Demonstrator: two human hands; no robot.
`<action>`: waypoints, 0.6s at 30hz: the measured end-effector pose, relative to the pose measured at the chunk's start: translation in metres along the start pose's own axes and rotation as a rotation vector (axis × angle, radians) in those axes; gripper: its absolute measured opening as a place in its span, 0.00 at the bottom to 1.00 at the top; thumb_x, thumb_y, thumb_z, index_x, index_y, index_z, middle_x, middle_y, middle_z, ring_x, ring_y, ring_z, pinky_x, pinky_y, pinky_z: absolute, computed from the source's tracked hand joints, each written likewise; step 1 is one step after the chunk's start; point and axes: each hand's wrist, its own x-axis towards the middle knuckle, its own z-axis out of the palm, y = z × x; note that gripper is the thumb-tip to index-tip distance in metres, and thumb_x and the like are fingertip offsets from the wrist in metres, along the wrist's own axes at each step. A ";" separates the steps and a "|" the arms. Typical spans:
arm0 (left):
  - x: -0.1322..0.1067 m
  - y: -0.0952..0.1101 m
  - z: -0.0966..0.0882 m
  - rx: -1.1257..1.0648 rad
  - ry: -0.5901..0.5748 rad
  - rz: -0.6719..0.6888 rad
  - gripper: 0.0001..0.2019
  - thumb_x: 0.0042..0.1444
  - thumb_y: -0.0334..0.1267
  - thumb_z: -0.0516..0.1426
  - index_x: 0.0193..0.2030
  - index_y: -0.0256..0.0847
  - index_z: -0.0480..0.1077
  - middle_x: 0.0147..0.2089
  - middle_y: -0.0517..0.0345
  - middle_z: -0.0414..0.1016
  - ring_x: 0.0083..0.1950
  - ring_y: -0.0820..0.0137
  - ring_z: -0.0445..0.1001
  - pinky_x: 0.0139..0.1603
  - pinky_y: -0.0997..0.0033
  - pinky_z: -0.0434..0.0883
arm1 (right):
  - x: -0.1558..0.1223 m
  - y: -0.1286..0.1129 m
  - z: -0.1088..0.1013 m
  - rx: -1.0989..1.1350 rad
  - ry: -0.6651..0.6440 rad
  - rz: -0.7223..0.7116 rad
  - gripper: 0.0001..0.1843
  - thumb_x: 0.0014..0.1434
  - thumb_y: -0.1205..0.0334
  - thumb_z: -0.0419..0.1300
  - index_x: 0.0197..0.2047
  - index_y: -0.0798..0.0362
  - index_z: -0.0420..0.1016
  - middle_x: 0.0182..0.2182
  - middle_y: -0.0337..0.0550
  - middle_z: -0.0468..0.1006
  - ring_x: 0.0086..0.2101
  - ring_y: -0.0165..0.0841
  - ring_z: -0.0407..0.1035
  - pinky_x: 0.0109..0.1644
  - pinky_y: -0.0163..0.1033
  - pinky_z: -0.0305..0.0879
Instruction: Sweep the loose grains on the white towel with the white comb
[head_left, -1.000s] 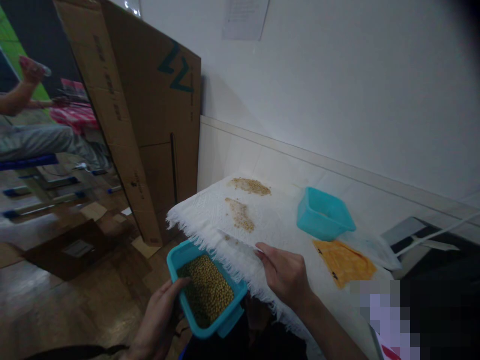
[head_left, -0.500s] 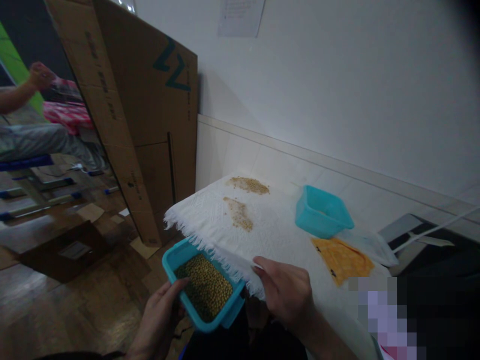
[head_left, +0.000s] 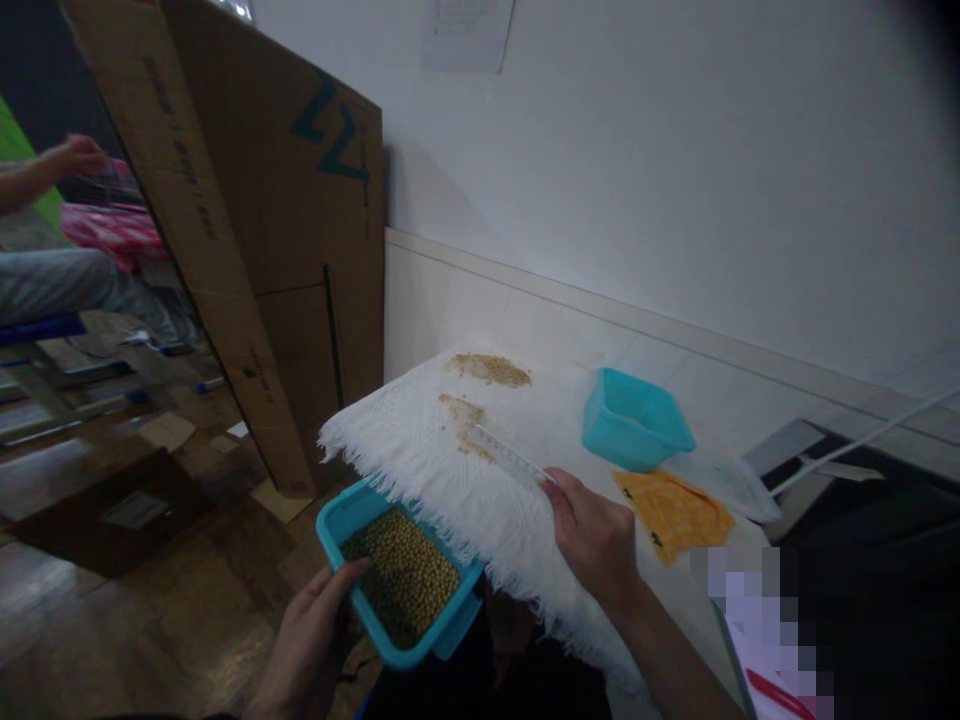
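My left hand (head_left: pixel 304 640) grips a teal tray (head_left: pixel 341 510) filled with yellowish beans (head_left: pixel 401 575), held just below the fringed near edge of a white cloth (head_left: pixel 420 450) on the table. My right hand (head_left: pixel 596 535) is closed on a clear plastic ruler (head_left: pixel 506 455) lying on the cloth, its far end reaching a small pile of beans (head_left: pixel 461 415). A second bean pile (head_left: pixel 491 369) lies farther back on the cloth.
An empty teal tray (head_left: pixel 634 418) stands on the table to the right, next to an orange cloth (head_left: pixel 675 512) and a clear bag (head_left: pixel 739 485). Tall cardboard (head_left: pixel 285 240) leans at the left. Another person's arm (head_left: pixel 45 170) shows far left.
My right hand moved from the cloth's near edge forward and right, carrying the ruler up to the nearer bean pile. The tray in my left hand stayed under the edge.
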 end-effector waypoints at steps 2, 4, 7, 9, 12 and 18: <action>0.005 -0.006 -0.004 0.003 0.007 -0.002 0.21 0.35 0.50 0.81 0.29 0.39 0.83 0.24 0.62 0.73 0.25 0.73 0.65 0.25 0.74 0.66 | 0.001 -0.001 0.001 0.019 -0.012 0.005 0.22 0.87 0.59 0.55 0.47 0.57 0.87 0.26 0.41 0.88 0.20 0.28 0.80 0.29 0.33 0.68; 0.007 -0.009 -0.005 -0.004 0.005 0.005 0.22 0.35 0.50 0.81 0.30 0.39 0.83 0.24 0.63 0.72 0.25 0.74 0.64 0.24 0.74 0.65 | 0.001 -0.001 0.000 0.035 -0.020 0.012 0.22 0.87 0.58 0.55 0.47 0.57 0.87 0.26 0.42 0.89 0.20 0.29 0.80 0.29 0.33 0.69; 0.004 -0.005 -0.003 0.002 -0.012 0.001 0.23 0.33 0.51 0.82 0.29 0.39 0.83 0.23 0.65 0.69 0.25 0.74 0.62 0.24 0.74 0.64 | 0.001 -0.001 -0.001 0.048 -0.030 0.024 0.22 0.87 0.58 0.55 0.47 0.56 0.88 0.29 0.42 0.90 0.21 0.29 0.81 0.29 0.32 0.70; -0.001 0.001 0.000 0.022 -0.020 -0.007 0.23 0.32 0.51 0.82 0.29 0.39 0.83 0.23 0.64 0.70 0.25 0.74 0.62 0.25 0.74 0.64 | 0.001 -0.002 -0.002 0.047 -0.032 0.030 0.21 0.86 0.59 0.55 0.47 0.55 0.88 0.29 0.42 0.91 0.22 0.29 0.81 0.29 0.32 0.71; -0.006 0.009 0.003 0.033 -0.013 -0.019 0.22 0.31 0.50 0.82 0.27 0.40 0.83 0.23 0.64 0.71 0.25 0.75 0.62 0.25 0.75 0.64 | 0.002 -0.004 -0.003 0.046 -0.028 0.044 0.21 0.86 0.58 0.56 0.47 0.56 0.88 0.28 0.43 0.90 0.21 0.30 0.81 0.29 0.33 0.70; 0.001 0.004 -0.002 0.026 -0.056 -0.043 0.21 0.33 0.50 0.82 0.27 0.40 0.82 0.23 0.64 0.71 0.25 0.73 0.65 0.26 0.72 0.68 | 0.004 -0.008 -0.004 0.080 -0.052 0.077 0.23 0.87 0.56 0.54 0.47 0.54 0.88 0.30 0.43 0.91 0.22 0.30 0.82 0.29 0.33 0.71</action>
